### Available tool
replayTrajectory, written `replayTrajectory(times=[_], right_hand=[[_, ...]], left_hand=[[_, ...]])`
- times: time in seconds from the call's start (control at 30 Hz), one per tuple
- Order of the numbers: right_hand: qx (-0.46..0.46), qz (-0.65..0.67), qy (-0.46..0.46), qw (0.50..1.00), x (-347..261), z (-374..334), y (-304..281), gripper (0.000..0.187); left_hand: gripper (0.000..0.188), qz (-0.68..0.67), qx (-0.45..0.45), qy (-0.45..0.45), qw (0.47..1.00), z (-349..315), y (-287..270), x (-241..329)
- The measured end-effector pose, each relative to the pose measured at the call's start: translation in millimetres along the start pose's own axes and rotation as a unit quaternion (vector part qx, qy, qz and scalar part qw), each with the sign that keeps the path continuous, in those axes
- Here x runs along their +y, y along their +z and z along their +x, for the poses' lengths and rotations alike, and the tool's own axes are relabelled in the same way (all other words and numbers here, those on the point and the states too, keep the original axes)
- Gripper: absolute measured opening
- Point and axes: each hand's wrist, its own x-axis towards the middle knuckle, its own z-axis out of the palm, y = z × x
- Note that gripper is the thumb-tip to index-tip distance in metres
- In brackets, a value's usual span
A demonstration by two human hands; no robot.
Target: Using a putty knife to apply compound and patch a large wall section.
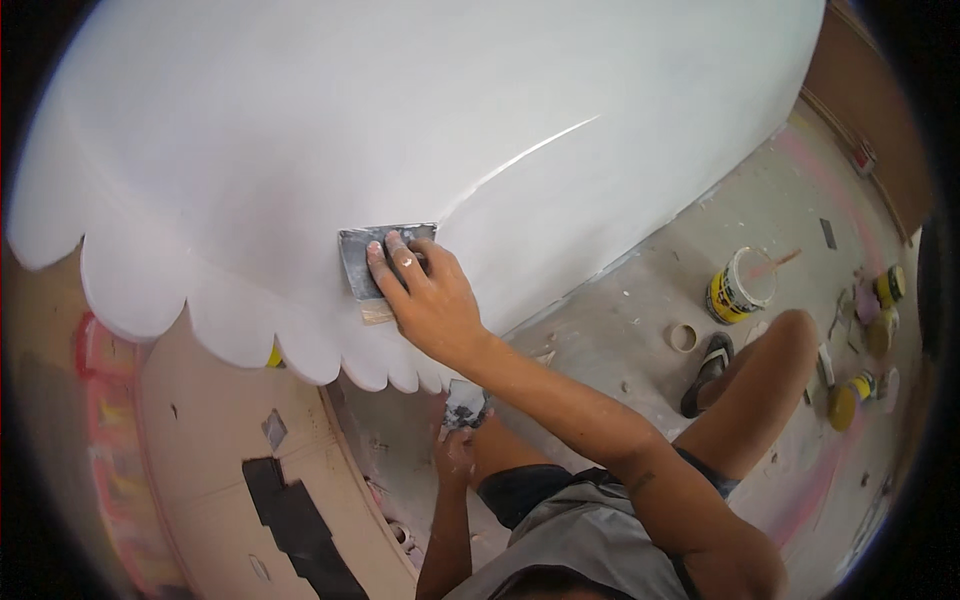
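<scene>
Right hand [432, 300], fingers slightly spread, gripped a dark flat spreader [357, 264] against the white scalloped panel [300, 130]. Left hand [455, 455] pinched a smeared flat scraper [466, 404] below the panel. Bucket [752, 272] bore a yellow-and-black label [722, 300], lettering too small to read.

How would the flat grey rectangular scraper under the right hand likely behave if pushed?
The flat grey rectangular scraper looks thin, so it would probably flex a little. Its slim, sheet-like form suggests it is light. Pale residue on the right hand might make it slippery.
</scene>
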Motion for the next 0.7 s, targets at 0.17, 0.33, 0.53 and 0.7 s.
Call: replayTrajectory(times=[0.17,0.33,0.53,0.7], right_hand=[[-0.073,-0.060,-0.029,0.995,27,-52,17,0.048],[-0.175,0.006,0.053,0.983,22,-63,-13,0.052],[-0.107,0.394,0.146,0.901,35,-79,-90,0.062],[-0.026,0.479,0.126,0.868,48,-123,-103,0.068]], left_hand=[[0.033,-0.351,0.110,-0.200,0.908,41,57,85],[0.041,-0.525,0.191,-0.217,0.800,80,88,208],[0.046,-0.303,0.128,-0.089,0.940,107,87,157],[0.038,-0.547,-0.016,-0.230,0.805,155,113,232]])
